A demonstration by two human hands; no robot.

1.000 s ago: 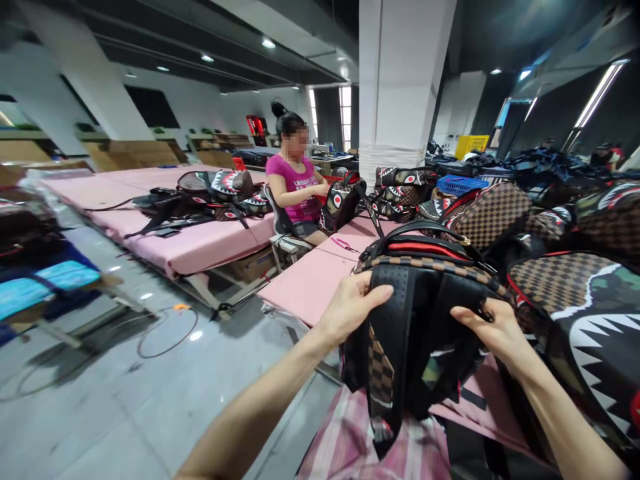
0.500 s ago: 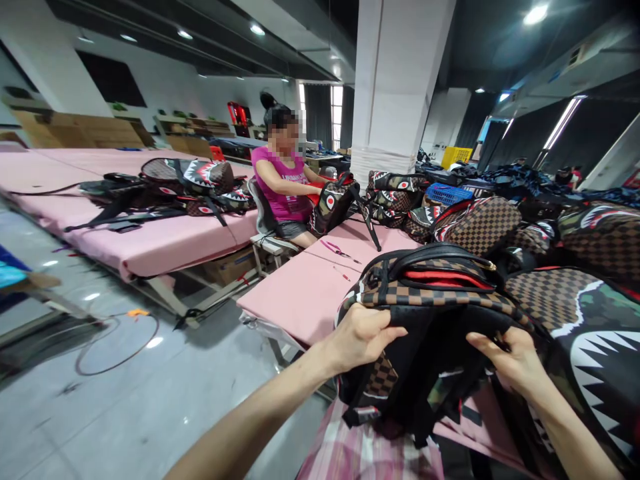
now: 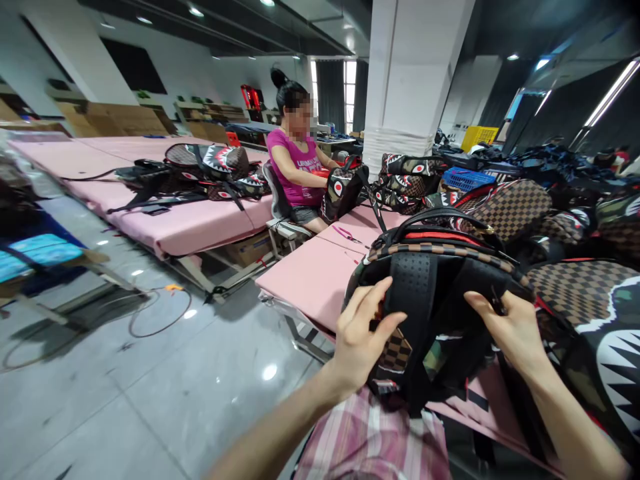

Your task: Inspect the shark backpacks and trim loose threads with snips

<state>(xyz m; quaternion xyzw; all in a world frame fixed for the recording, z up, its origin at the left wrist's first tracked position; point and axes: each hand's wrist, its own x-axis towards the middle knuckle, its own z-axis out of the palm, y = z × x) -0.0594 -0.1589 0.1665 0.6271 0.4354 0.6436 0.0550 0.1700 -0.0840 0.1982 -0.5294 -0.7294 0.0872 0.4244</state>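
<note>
Over lap, hands (image 3: 363, 333) gripping backpack (image 3: 430, 293) (upright)

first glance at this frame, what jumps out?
Front and centre, the left hand and the right hand grip a checkered backpack by its black padded back, at the near edge of a pink table. To the right lies a heap of shark-mouth bags. Further back, a seated person in a pink top handles another bag.
</note>
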